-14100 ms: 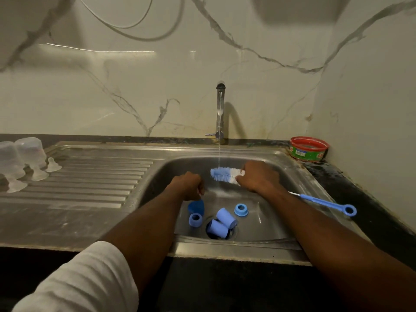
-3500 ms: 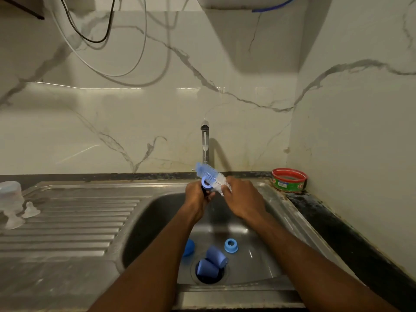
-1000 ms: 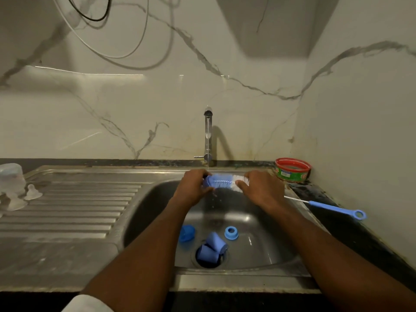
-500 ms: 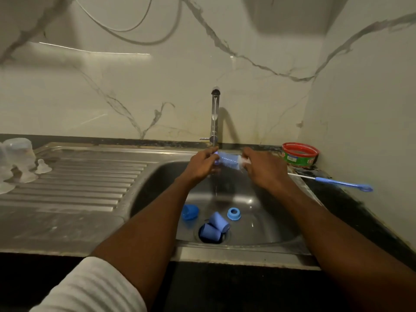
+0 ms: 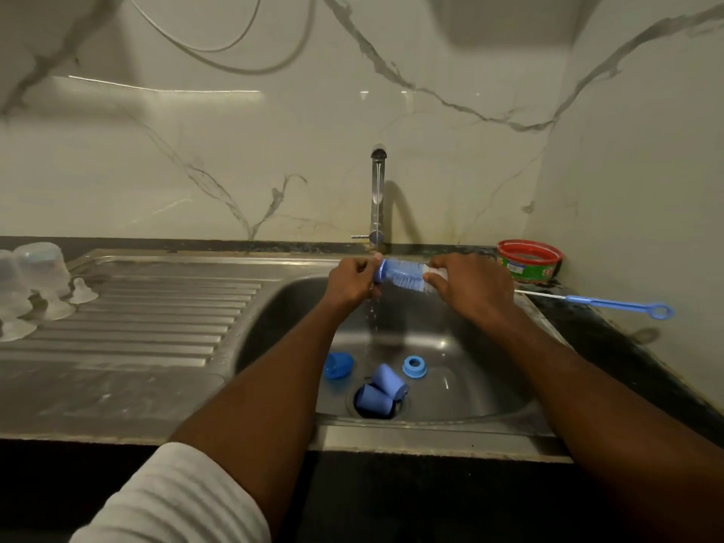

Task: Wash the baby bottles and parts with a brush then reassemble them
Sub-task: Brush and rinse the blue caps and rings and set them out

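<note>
Both hands have risen slightly under the tap stream since a moment ago: left hand (image 5: 350, 284) pinches a small blue plastic ring (image 5: 380, 270), right hand (image 5: 470, 286) grips the blue-and-white bristled bottle brush (image 5: 405, 276) pushed through it. Below them, two blue cylindrical caps (image 5: 382, 389) lie over the steel sink (image 5: 470, 389) drain.

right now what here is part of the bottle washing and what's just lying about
Part of the job:
- brush, held by right hand
- blue ring, pinched by left hand
- blue parts in sink
- clear bottles on drainboard
- running tap

Lying about:
- red-rimmed tub
</note>
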A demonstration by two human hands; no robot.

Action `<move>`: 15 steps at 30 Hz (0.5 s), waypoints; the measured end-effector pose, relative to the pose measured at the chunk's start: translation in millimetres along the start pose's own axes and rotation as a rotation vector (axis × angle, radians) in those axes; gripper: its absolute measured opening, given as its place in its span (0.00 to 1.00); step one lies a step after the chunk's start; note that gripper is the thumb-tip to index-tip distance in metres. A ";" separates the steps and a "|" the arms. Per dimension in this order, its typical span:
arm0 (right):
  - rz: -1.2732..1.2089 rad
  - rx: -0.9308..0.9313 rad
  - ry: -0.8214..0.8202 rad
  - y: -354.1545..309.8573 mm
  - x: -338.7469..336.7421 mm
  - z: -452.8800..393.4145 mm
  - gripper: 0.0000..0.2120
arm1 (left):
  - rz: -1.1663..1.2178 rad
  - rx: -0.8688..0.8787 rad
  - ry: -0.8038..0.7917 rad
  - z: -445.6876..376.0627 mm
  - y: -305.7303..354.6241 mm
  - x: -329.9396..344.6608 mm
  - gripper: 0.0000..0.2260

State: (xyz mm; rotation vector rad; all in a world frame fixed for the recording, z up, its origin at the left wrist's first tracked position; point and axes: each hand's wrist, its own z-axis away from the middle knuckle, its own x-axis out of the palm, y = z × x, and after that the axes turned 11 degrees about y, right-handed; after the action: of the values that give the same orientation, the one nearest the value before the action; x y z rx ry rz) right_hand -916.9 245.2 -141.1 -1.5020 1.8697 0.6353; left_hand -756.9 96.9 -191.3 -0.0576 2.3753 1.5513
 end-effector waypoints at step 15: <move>-0.074 0.059 -0.060 -9.6 -6.8 -6.5 0.18 | 0.319 -0.252 0.053 -3.1 3.9 1.5 0.13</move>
State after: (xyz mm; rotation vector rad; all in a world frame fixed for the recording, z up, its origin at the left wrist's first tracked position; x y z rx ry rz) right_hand -907.8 242.8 -131.5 -1.4904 1.7645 0.5800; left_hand -759.8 95.9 -187.1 0.2403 2.2990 2.0126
